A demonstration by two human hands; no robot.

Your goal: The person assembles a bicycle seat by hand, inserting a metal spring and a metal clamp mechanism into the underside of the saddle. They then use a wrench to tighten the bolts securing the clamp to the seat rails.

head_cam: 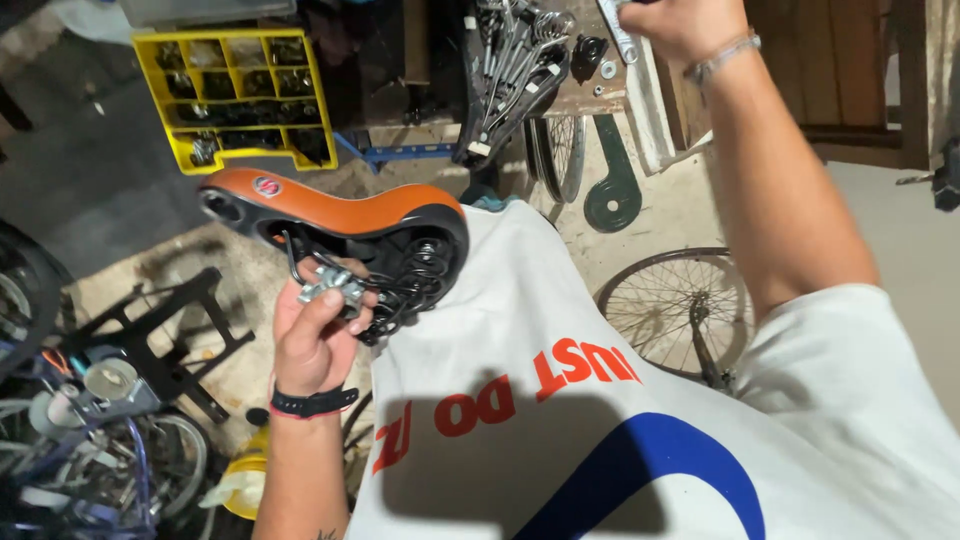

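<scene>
Upper left: yellow parts tray (pixel 150 100), compartments filled. Centre left: left hand (pixel 315 335) pinching the metal clamp (pixel 330 285) beneath the orange-and-black bicycle saddle (pixel 340 215); a slack pinch could let it drop. Upper right: right hand (pixel 690 25) closed on a flat metal wrench (pixel 618 32) at the bench; nearby loose washers (pixel 605 70) risk scattering.

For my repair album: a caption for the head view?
Left hand grips orange saddle's clamp; right hand holds a wrench.

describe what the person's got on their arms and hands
Both arms are bare below short white sleeves. The left hand has a black band with a red edge at the wrist; the right hand has a thin silvery bracelet. No gloves.
</scene>
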